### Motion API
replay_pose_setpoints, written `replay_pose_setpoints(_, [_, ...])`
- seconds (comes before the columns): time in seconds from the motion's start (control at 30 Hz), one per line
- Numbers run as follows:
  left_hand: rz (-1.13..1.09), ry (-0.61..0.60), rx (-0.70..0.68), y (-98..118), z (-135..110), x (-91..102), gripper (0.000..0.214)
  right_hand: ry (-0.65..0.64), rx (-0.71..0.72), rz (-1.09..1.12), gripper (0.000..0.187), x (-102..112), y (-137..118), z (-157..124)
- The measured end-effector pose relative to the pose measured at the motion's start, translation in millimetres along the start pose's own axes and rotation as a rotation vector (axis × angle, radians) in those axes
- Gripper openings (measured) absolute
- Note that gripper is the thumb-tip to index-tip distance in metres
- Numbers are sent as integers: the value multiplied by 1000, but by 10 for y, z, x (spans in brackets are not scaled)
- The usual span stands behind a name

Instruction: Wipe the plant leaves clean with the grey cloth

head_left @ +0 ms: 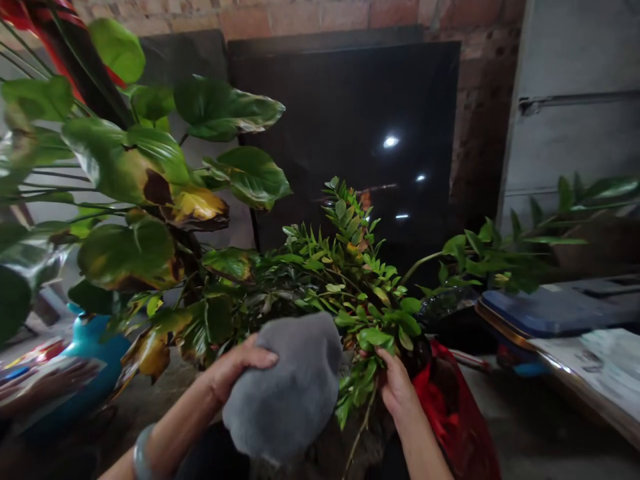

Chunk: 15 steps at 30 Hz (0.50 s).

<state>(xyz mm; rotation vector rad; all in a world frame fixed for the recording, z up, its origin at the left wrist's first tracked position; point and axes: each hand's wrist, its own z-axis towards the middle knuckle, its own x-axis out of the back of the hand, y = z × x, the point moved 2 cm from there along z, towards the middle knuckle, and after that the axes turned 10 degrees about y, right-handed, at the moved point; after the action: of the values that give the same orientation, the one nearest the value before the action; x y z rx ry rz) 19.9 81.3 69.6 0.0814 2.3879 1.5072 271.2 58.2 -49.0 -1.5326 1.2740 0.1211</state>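
Observation:
My left hand (245, 363) grips a soft, plush-looking grey cloth (287, 393), thumb on top and the other fingers hidden behind it. The cloth hangs in front of a leafy green plant (357, 267) with many small leaves. On that plant's lower right side, my right hand (396, 383) is closed around a leafy sprig (375, 337), its thumb against the leaves. Below the hand a thin bare stem (367, 420) trails downward. A red bag (450, 407) stands just right of my right wrist.
A tall plant with big, partly yellowed leaves (133, 253) fills the left. Under it sits a turquoise watering can or jug (95, 347), partly hidden. A dark shiny panel (345, 120) leans on the brick wall. At right are a blue-lidded box (545, 312) and a paper-covered table (600, 380).

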Motion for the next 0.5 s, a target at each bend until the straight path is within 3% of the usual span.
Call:
replay_pose_setpoints(0.07, [-75, 16, -76, 322, 16, -146, 32, -9, 13, -14, 31, -4, -16, -2])
replay_pose_setpoints(0.17, [-198, 41, -171, 592, 272, -599, 25, -16, 30, -24, 33, -53, 12, 0])
replay_pose_setpoints(0.23, [-184, 47, -170, 507, 473, -876, 30, -5, 39, -23, 33, -73, 52, 12])
replay_pose_setpoints(0.3, [-48, 45, -23, 234, 584, -983, 28, 9, 45, -22, 30, -61, 87, 34])
replay_pose_setpoints(0.4, [139, 0, 63, -156, 480, -744, 30, 38, 57, -19, 24, 12, 100, 71])
replay_pose_setpoints(0.5, [210, -167, 67, -184, 199, -353, 30, 54, 60, -16, 24, 71, 63, 83])
